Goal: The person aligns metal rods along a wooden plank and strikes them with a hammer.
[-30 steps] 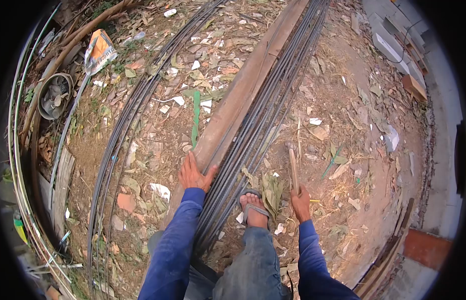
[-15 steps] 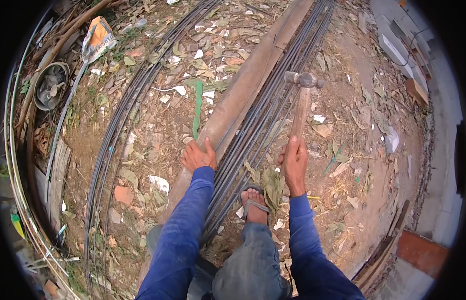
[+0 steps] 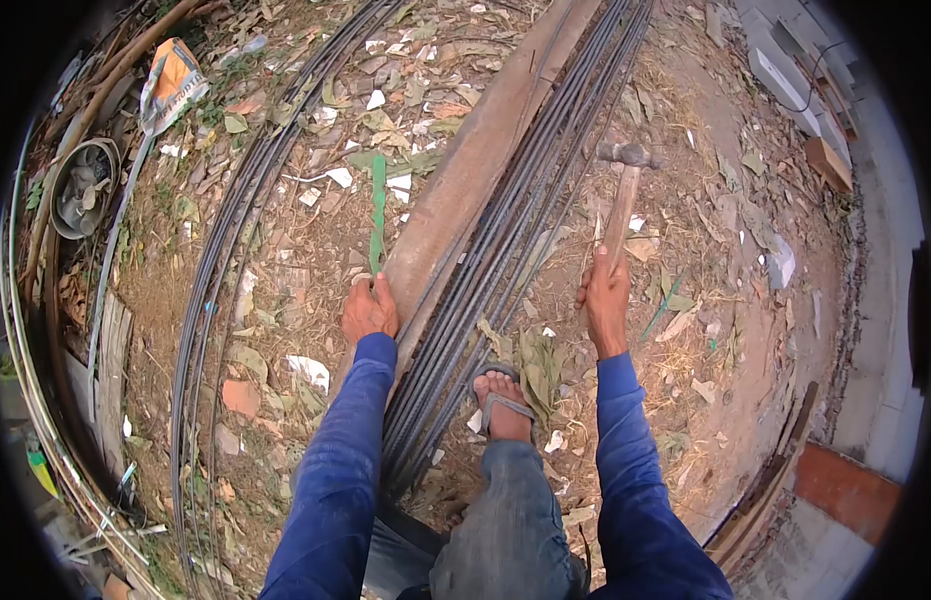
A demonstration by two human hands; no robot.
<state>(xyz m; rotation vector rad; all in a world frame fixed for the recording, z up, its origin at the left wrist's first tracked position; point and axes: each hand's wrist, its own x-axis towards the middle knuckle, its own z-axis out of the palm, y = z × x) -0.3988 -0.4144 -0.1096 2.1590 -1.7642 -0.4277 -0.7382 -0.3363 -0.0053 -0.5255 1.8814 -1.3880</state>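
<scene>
My right hand is closed around the wooden handle of a hammer. Its metal head points away from me, above the ground to the right of the bundled rods. My left hand is at the left edge of a long brown beam, fingers curled and thumb upward; whatever is inside them is hidden. Just beyond those fingertips is the lower end of a green strip. A bundle of dark metal rods runs along the beam's right side.
My sandalled foot stands beside the rods. More bent rods curve along the left, past a bucket and a torn sack. Dry leaves and white scraps litter the soil. Blocks and a paved strip border the right.
The hammer and my right hand have shifted right and slightly away from me. The whole view has turned a little, sliding the ground leftward; my left hand remains by the beam.
</scene>
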